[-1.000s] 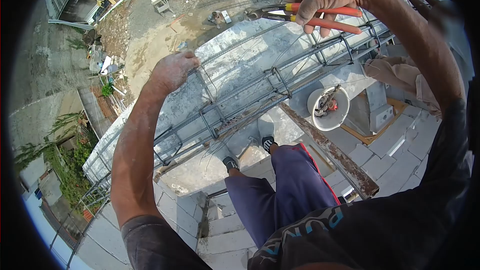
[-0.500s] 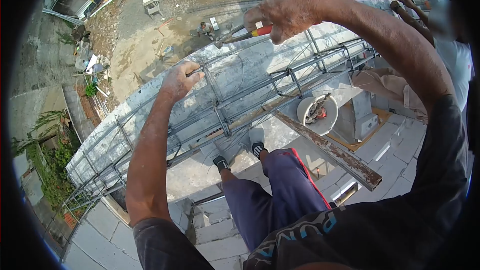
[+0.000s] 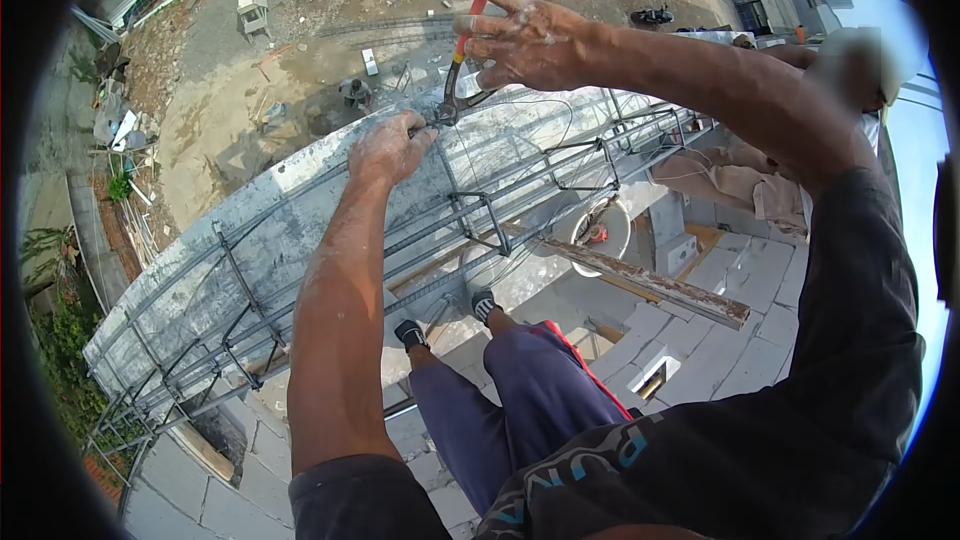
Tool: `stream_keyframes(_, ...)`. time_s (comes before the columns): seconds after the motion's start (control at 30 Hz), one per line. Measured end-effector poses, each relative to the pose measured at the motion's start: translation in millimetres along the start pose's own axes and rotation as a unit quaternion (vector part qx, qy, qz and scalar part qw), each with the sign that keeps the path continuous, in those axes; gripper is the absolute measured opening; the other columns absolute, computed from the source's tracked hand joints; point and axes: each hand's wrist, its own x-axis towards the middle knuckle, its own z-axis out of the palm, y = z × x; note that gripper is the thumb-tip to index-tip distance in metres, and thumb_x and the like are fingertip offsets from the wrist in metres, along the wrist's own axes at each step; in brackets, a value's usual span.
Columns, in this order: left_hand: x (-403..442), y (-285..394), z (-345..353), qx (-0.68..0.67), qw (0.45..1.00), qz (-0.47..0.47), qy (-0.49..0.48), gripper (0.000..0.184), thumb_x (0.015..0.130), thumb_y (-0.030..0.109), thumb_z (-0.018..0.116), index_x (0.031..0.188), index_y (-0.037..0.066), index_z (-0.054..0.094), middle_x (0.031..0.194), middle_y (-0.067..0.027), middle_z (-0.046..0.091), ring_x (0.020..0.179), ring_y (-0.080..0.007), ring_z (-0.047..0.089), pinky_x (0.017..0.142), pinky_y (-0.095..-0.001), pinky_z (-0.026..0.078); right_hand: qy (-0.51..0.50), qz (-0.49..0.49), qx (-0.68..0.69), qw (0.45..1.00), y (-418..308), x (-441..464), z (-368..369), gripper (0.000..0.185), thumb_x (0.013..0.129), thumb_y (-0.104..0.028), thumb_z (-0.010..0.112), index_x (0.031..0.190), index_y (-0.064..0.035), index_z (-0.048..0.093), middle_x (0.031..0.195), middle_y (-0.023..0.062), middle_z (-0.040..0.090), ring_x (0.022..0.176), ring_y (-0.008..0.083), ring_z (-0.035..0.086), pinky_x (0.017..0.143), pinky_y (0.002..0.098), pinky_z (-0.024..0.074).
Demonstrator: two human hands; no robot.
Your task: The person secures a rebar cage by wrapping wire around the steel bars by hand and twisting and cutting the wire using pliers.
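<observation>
My left hand [image 3: 388, 145] is curled closed round a bar of the steel rebar cage [image 3: 480, 205] near its far edge. Just right of its fingers are the dark jaws of a pair of end-cutting pliers [image 3: 458, 75], set against the bar. My right hand [image 3: 535, 40] holds the pliers loosely, several fingers spread across the handles. One handle, red and yellow, points up; the other angles to the right under the hand. A thin tie wire [image 3: 565, 110] loops out beside the jaws. What exactly the jaws grip is too small to tell.
My feet stand on a ledge high above the ground. A white bucket [image 3: 622, 245] with tools stands to the right, beside a rusty steel tube [image 3: 690, 295]. A co-worker [image 3: 770, 175] is at the right. Far below is another person [image 3: 354, 92].
The pliers swung from pointing sideways to upright, their jaws coming beside my left hand. My right hand loosened and spread its fingers. The camera view shifted.
</observation>
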Motion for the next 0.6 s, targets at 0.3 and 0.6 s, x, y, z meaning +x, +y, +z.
stream_keyframes(0.3,-3,4,-1,0.007,0.999,-0.034,-0.016,0.046,0.091,0.051,0.058,0.125,0.021,0.062,0.127,-0.0095,0.065,0.120,-0.0310,0.059,0.099,-0.0471,0.044,-0.007,-0.095,-0.035,0.995,15,21,-11,0.033,0.092,-0.021,0.058,0.119,-0.0383,0.062,0.131,-0.0059,0.055,0.139,0.0200,0.038,0.125,0.0510,0.0132)
stream_keyframes(0.6,-2,2,0,0.013,1.000,-0.016,-0.014,0.045,0.093,0.053,0.056,0.123,0.020,0.061,0.123,-0.0121,0.065,0.118,-0.0320,0.059,0.095,-0.0483,0.046,-0.063,0.035,0.068,0.995,-5,25,-20,0.015,0.092,-0.018,0.055,0.106,-0.0108,0.053,0.108,0.0081,0.057,0.108,0.0243,0.059,0.092,0.0416,0.0540)
